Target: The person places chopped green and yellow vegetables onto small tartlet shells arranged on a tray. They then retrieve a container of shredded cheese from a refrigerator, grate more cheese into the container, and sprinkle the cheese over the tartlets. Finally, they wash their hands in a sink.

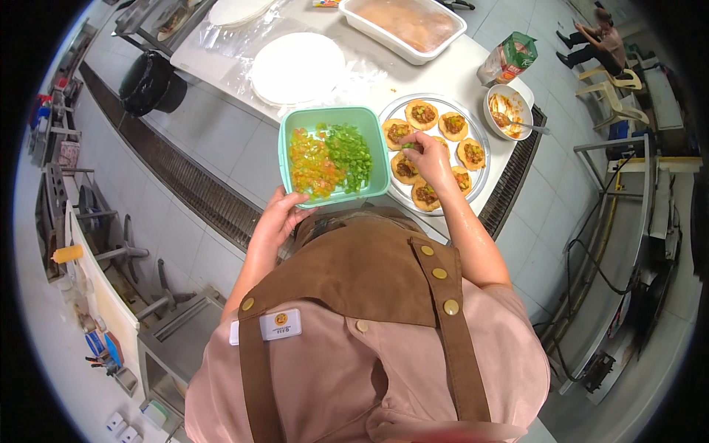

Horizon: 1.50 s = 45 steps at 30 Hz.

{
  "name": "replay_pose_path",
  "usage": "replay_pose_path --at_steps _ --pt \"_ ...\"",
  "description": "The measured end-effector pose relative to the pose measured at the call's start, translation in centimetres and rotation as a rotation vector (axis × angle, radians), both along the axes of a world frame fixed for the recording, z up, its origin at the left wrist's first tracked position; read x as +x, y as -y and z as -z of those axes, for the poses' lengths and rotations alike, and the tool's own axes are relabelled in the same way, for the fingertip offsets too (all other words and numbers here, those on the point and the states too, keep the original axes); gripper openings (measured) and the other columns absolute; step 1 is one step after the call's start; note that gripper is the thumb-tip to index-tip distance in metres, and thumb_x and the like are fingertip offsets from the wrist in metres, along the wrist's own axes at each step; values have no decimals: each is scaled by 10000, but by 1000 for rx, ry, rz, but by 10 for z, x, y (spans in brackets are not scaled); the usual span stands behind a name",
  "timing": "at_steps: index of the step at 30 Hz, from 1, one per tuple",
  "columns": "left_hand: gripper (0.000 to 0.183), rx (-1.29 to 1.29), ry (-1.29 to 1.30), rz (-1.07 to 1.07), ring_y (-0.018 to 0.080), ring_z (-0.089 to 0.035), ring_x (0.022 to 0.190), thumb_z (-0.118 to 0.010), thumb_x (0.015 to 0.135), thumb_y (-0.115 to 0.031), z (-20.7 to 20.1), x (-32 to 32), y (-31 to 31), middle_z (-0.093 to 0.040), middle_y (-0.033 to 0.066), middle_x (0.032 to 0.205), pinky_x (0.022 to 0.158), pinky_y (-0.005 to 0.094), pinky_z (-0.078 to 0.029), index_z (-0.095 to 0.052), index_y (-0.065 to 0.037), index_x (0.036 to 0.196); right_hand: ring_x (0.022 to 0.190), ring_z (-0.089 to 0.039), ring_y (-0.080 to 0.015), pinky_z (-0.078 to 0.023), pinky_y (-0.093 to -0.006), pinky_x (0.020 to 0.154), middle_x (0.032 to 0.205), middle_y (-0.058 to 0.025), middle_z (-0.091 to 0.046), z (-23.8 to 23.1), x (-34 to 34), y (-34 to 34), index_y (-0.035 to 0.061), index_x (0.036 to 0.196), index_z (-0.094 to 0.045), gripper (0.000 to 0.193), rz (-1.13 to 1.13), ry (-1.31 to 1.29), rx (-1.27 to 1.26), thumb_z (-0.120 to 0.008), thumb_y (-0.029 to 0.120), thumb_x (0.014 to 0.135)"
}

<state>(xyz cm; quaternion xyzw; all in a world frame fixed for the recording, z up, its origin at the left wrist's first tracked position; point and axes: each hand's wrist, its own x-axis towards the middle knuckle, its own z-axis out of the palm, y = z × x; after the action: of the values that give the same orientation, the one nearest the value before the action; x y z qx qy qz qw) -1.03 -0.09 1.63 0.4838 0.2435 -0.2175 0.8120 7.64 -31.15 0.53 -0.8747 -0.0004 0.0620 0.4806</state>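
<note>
My left hand [281,215] grips the near edge of a mint-green square container [334,112], thumb over its rim. Inside lie a chopped yellow, orange and red mix [313,164] on the left and chopped green pieces [350,156] on the right. Over a round metal tray [484,140] hovers my right hand [433,159], its fingertips pinched on a few chopped green pieces [412,147]. Several small dough rounds [453,126] with a brown, chunky topping sit on the tray, some with bits of green or yellow. My hand hides part of those in the middle.
On the white table, a stack of white rounds [298,68] lies on clear plastic. A covered white tub [405,26] stands at the far side. Right of the tray are a sauce-smeared bowl [508,111] with a spoon and a green-topped bag [508,57]. A person [602,40] sits beyond.
</note>
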Motion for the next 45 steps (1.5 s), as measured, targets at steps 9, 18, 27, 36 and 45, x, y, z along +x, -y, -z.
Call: replay_pose_path --at_steps 9,18,27,36,45 --pt "551 -10 39 -33 388 -631 1023 -572 847 5 7 3 -12 -502 252 1274 877 370 -578 -295 70 1319 920 -566 -390 -461 -443 808 922 -215 -578 42 -21 10 10 954 -626 181 -109 235 -424 -549 1 791" --pt "555 4 -3 -22 366 -634 1026 -569 853 -2 8 3 -11 -502 259 1269 866 357 -581 -280 87 1319 932 -567 -386 -464 -442 806 944 -211 -575 29 -24 10 9 1005 -624 216 -136 236 -447 -506 51 830" --pt "572 -5 15 -29 355 -630 1036 -575 856 -14 8 3 -9 -495 251 1277 872 356 -580 -269 90 1328 907 -599 -398 -472 -440 795 940 -228 -621 21 -1 18 6 983 -638 209 -65 102 -224 -637 -7 774" --pt "574 -21 43 -9 286 -609 1064 -614 834 -44 4 3 -8 -491 239 1239 937 401 -543 -273 120 1266 880 -560 -390 -472 -437 767 880 -205 -564 45 60 -13 -12 908 -593 135 -203 334 -376 -604 7 775" --pt "553 -12 0 -78 344 -624 1056 -582 857 -32 15 3 2 -512 240 1273 917 372 -555 -292 87 1312 898 -560 -365 -469 -409 775 898 -184 -592 59 69 3 -10 871 -623 115 -217 388 -339 -598 -20 759"
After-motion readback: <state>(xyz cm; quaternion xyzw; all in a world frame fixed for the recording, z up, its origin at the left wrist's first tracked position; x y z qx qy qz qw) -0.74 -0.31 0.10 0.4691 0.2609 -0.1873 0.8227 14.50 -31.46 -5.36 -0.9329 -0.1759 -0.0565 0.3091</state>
